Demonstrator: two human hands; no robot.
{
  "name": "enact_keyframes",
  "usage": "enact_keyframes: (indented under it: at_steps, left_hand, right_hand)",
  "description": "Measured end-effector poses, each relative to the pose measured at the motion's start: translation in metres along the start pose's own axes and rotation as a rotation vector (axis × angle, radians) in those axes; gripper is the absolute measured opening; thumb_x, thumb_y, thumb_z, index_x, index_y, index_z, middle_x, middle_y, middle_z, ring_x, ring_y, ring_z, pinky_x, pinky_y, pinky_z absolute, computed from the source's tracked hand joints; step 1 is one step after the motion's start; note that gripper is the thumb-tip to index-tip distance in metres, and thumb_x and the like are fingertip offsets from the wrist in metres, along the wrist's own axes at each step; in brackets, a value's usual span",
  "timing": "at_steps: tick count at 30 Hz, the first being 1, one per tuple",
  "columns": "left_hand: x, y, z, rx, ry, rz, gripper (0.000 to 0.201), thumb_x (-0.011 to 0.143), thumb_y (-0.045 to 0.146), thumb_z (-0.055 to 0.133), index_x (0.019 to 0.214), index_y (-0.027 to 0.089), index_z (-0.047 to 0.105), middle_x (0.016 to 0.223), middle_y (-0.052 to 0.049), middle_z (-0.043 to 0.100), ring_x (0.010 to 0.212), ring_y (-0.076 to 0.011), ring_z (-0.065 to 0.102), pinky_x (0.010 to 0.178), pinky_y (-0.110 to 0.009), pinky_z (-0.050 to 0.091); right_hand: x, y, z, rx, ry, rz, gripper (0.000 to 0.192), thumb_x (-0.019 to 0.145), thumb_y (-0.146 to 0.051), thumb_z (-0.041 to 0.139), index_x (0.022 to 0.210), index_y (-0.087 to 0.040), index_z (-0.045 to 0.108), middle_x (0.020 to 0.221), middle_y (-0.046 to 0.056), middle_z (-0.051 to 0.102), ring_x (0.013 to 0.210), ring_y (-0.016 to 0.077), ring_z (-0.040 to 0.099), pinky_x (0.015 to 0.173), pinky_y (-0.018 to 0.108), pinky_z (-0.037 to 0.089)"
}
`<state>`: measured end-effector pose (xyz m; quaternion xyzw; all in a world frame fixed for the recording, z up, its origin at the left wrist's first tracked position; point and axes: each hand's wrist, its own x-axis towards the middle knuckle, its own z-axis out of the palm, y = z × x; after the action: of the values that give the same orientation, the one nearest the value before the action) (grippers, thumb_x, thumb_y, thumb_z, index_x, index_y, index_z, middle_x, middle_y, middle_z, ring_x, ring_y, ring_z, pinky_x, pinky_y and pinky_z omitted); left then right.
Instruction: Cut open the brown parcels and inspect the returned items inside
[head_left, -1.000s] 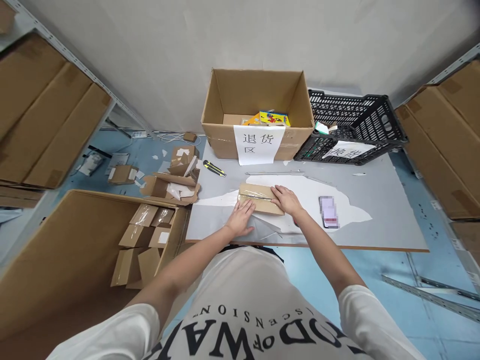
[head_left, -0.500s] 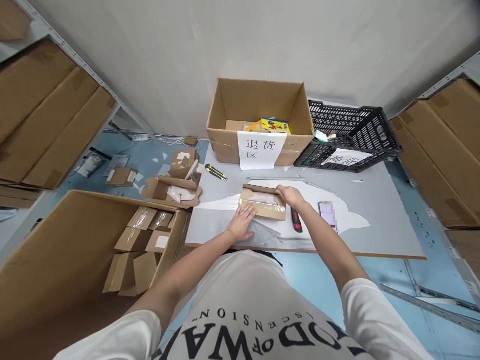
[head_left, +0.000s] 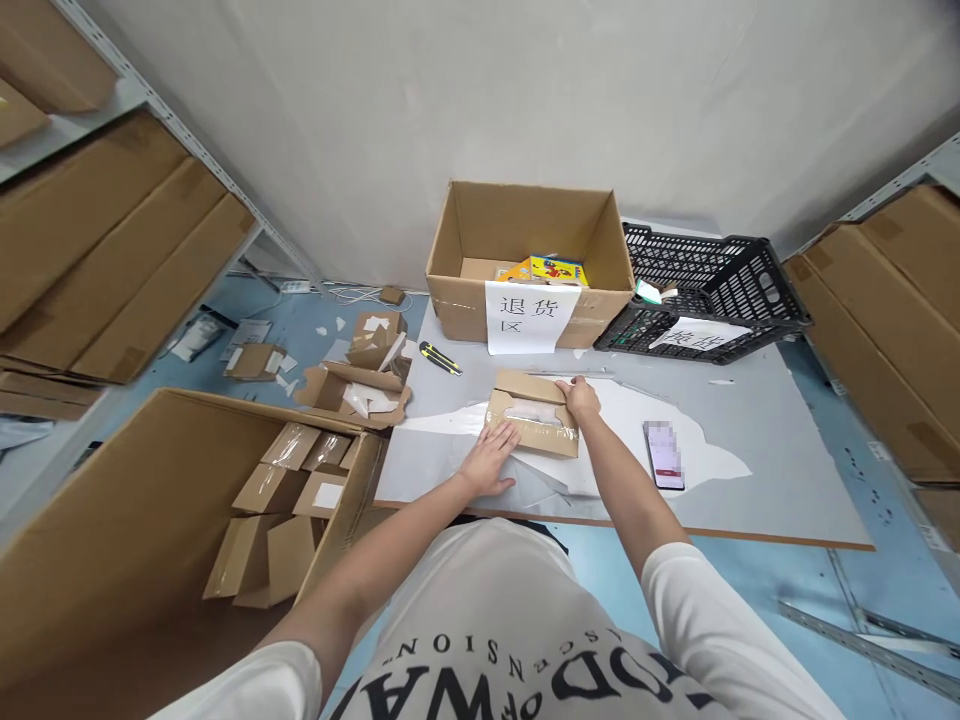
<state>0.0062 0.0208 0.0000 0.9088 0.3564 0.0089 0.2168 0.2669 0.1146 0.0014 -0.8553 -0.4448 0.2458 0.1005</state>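
Far to your left, a large open carton (head_left: 150, 520) stands on the floor with small taped parcels (head_left: 296, 480) piled inside. Just right of it, torn cardboard scraps (head_left: 360, 385) lie off the desk's left edge. A yellow-and-black utility knife (head_left: 439, 358) rests on the desk (head_left: 787, 440). Your left hand (head_left: 491, 460) lies flat, fingers spread, grasping nothing, its fingertips pressing the near left corner of the small cardboard box (head_left: 534, 415) at the middle of the desk. Your right hand (head_left: 579, 398) curls over that box's far right edge, gripping the raised flap. Behind stands a labelled carton (head_left: 532, 260), then a black crate (head_left: 709, 290). A phone (head_left: 664, 455) lies right of your forearm.
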Motion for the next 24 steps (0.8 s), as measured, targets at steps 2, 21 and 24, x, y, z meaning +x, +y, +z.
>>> enact_keyframes:
  at_steps: [2,21,24]
  left_hand:
    - [0.001,0.0,-0.002,-0.009,0.008,0.001,0.09,0.068,0.042,0.066,0.143,0.013,0.026,0.152,-0.016,0.023,0.142,-0.0297,0.014,0.113,-0.05,0.009]
    - [0.041,-0.081,-0.064,-0.089,-0.038,0.024,0.11,0.051,0.036,0.084,0.142,0.014,0.026,0.149,-0.019,0.027,0.14,-0.0311,0.021,0.111,-0.045,0.024]
    - [0.048,-0.09,-0.067,-0.046,-0.151,0.039,0.104,0.055,0.025,0.081,0.143,0.018,0.025,0.152,-0.016,0.022,0.138,-0.0273,0.028,0.11,-0.041,0.028]
  right_hand:
    - [-0.004,-0.001,0.0,0.001,0.049,-0.038,0.053,0.086,-0.055,0.043,0.122,-0.018,0.052,0.118,0.017,0.056,0.11,0.0303,0.052,0.087,0.041,0.042]
    - [-0.095,0.032,-0.026,-0.375,-0.092,-0.84,0.051,0.081,-0.034,0.061,0.126,-0.016,0.046,0.123,0.015,0.056,0.115,0.0274,0.047,0.096,0.042,0.029]
    - [-0.101,0.025,-0.028,-0.421,-0.124,-0.87,0.026,0.083,-0.021,0.056,0.109,-0.017,0.054,0.106,0.011,0.064,0.103,0.0235,0.055,0.092,0.037,0.033]
